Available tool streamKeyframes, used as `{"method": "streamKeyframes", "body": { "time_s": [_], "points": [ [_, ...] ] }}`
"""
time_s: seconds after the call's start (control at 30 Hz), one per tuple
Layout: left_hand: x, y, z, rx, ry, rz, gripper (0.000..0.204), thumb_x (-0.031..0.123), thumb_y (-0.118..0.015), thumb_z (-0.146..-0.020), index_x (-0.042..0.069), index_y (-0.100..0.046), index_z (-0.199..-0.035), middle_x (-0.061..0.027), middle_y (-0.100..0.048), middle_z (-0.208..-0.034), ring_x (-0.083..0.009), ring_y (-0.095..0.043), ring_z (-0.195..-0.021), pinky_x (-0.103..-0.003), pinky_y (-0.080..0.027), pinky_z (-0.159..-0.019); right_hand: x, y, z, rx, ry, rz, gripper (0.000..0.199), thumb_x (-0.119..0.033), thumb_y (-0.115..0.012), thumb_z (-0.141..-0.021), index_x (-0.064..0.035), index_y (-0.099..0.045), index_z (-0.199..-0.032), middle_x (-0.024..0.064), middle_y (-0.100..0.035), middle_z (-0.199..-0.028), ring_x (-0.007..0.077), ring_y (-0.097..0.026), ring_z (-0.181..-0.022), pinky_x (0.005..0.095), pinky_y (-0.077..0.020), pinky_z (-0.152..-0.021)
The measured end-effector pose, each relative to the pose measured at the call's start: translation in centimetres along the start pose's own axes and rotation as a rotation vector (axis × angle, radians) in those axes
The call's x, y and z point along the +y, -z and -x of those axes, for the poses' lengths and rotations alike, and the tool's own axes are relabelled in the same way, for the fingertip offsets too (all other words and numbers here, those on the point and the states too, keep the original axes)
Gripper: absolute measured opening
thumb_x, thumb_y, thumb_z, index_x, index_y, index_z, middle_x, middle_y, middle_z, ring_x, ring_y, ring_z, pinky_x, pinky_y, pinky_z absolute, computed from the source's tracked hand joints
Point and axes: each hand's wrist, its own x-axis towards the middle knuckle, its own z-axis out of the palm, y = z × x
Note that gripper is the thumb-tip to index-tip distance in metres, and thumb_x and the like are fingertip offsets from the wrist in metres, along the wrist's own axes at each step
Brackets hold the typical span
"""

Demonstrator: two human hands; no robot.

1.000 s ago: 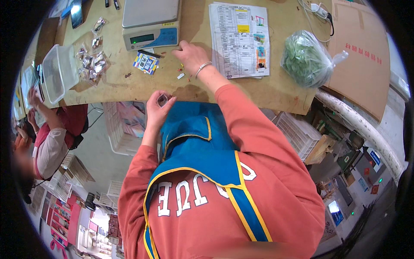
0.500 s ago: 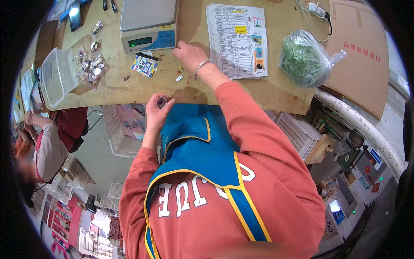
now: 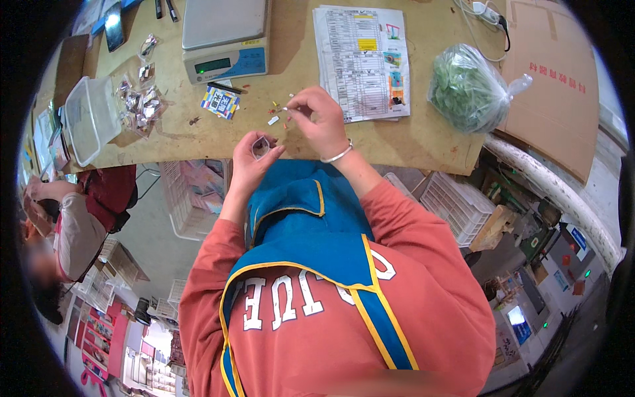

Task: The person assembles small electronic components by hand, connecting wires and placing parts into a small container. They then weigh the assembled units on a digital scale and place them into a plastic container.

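My left hand (image 3: 248, 165), near the table's front edge, is closed around a small clear plastic bag (image 3: 261, 147), held with its diamond-shaped mouth upward. Its contents are too small to make out. To the right and a little farther off, my right hand (image 3: 323, 124) pinches thumb and forefinger together. Something tiny and pale shows at those fingertips, but its kind is unclear. Just left of them a small white piece (image 3: 273, 120) lies on the table among several tiny red and yellow bits.
Behind the hands stand a digital scale (image 3: 226, 53) and a colourful card (image 3: 220, 102). Printed sheets (image 3: 362, 66) lie right of the scale, then a tied bag of green stuff (image 3: 466, 89) and a cardboard sheet (image 3: 552, 86). Filled packets (image 3: 140, 106) and a clear tub (image 3: 89, 122) are leftward.
My right hand has come back from beside the scale toward me and right, its fingers now pinched. My left hand has moved slightly right with the plastic bag.
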Motion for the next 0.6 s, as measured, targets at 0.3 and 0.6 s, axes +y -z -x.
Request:
{"method": "streamKeyframes", "body": {
  "time_s": [0.3,0.6],
  "points": [
    [3.2,-2.4,-0.9,-0.136,-0.089,-0.038,0.03,0.011,-0.085,-0.08,0.004,-0.066,-0.103,-0.0011,-0.065,-0.092,-0.01,-0.059,-0.086,-0.027,-0.049,-0.079,-2.6,2.5,2.9,-0.018,0.094,-0.042,0.017,0.008,-0.072,-0.081,-0.0034,-0.068,-0.093,0.0083,-0.063,-0.092,0.0189,-0.062,-0.077,0.0292,-0.0512,-0.067],
    [3.3,-3.6,-0.8,-0.162,-0.159,-0.183,0.035,0.011,-0.085,-0.078,0.005,-0.066,-0.107,-0.0028,-0.065,-0.094,-0.0115,-0.057,-0.087,-0.028,-0.048,-0.077,-2.9,3.7,4.1,-0.065,0.166,-0.016,0.019,0.008,-0.073,-0.077,-0.0033,-0.068,-0.092,0.0108,-0.064,-0.092,0.0261,-0.063,-0.085,0.0335,-0.053,-0.073]
  ]
}}
